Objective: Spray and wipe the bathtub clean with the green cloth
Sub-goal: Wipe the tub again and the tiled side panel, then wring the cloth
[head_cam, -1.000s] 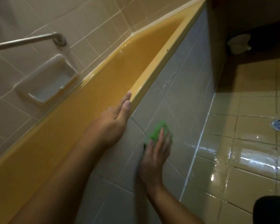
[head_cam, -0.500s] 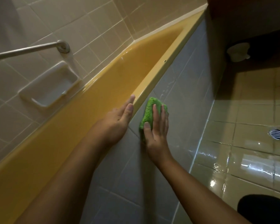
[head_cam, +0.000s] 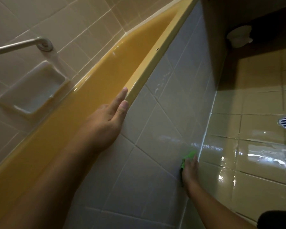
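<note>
**Wiping the tub's tiled front.** Lower right of centre: the right grip is pressing the cloth flat against the panel below the tub, just beside the seam with the wet floor. Its fingers are lying straight and open, not curling round the cloth, though blur is softening them. The palm is hiding most of the cloth. The cloth is looking soft, light and limp, probably damp, and is likely sliding easily on glazed tile. A flat palm over its middle, or a pinch at a bunched edge, is probably serving best. Centre: the left grip is resting open, fingers straight, on the tub rim. Upper left: a soap dish and a rail are sitting on the wall.
</note>
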A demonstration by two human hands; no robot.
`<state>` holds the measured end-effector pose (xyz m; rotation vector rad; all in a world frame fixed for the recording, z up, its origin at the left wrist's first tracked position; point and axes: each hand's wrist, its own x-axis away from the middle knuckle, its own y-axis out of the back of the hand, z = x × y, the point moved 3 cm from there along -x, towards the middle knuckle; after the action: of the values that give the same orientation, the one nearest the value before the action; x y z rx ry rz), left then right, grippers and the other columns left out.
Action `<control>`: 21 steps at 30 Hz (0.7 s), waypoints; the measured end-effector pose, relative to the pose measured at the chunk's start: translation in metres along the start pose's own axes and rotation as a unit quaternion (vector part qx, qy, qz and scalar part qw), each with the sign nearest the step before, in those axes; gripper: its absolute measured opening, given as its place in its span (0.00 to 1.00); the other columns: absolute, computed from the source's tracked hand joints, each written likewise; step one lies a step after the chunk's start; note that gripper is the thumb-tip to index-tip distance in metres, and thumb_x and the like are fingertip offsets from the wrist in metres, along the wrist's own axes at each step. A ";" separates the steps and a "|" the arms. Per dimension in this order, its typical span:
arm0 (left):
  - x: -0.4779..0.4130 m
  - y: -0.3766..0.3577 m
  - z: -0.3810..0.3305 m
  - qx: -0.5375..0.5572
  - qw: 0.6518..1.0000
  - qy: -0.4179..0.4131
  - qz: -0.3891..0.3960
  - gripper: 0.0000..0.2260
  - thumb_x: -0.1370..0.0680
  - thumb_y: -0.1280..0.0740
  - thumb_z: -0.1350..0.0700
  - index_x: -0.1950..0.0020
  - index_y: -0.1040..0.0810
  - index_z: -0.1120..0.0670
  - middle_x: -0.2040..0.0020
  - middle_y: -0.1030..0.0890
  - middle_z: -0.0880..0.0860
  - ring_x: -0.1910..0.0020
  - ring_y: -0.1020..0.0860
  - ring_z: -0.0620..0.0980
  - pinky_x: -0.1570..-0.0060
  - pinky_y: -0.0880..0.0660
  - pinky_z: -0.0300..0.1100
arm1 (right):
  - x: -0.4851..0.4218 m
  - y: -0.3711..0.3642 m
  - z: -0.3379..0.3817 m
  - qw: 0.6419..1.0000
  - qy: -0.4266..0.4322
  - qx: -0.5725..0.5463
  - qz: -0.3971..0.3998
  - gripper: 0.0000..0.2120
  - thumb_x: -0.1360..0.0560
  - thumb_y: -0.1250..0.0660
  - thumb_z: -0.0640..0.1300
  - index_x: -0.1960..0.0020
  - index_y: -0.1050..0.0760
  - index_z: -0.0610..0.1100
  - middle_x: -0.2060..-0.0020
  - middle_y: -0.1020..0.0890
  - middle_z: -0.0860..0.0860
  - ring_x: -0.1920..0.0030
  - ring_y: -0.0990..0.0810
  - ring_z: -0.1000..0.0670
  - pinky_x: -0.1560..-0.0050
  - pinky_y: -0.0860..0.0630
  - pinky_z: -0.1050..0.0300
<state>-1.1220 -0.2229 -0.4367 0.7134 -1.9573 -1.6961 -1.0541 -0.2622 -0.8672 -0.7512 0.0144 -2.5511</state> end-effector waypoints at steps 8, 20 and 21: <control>-0.011 0.000 -0.005 -0.040 0.999 -0.006 0.026 0.33 0.24 0.55 0.30 0.19 0.57 0.30 0.22 0.33 0.53 0.27 0.33 0.52 0.36 0.39 0.45 | 0.025 -0.017 0.028 0.987 -0.118 -0.075 -0.078 0.38 0.25 0.51 0.62 0.16 0.44 0.51 0.19 0.37 0.44 0.21 0.38 0.41 0.22 0.42 0.40; -0.034 0.001 -0.002 0.035 0.999 -0.014 0.028 0.38 0.34 0.68 0.18 0.23 0.55 0.22 0.17 0.39 0.58 0.19 0.40 0.58 0.21 0.42 0.60 | 0.189 -0.055 0.205 0.905 0.425 0.022 -0.022 0.28 0.14 0.59 0.59 0.16 0.54 0.53 0.16 0.53 0.57 0.17 0.61 0.51 0.18 0.57 0.40; -0.034 0.001 -0.003 0.040 0.999 -0.014 0.030 0.36 0.32 0.67 0.19 0.23 0.55 0.22 0.17 0.40 0.58 0.18 0.40 0.59 0.21 0.42 0.60 | 0.195 -0.052 0.217 0.891 0.454 0.019 -0.011 0.28 0.14 0.59 0.60 0.16 0.54 0.54 0.16 0.54 0.58 0.17 0.61 0.51 0.19 0.57 0.40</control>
<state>-1.0936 -0.2032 -0.4354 0.6555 -2.0550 -1.6094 -1.1089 -0.2769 -0.5764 0.5101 0.2562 -2.6679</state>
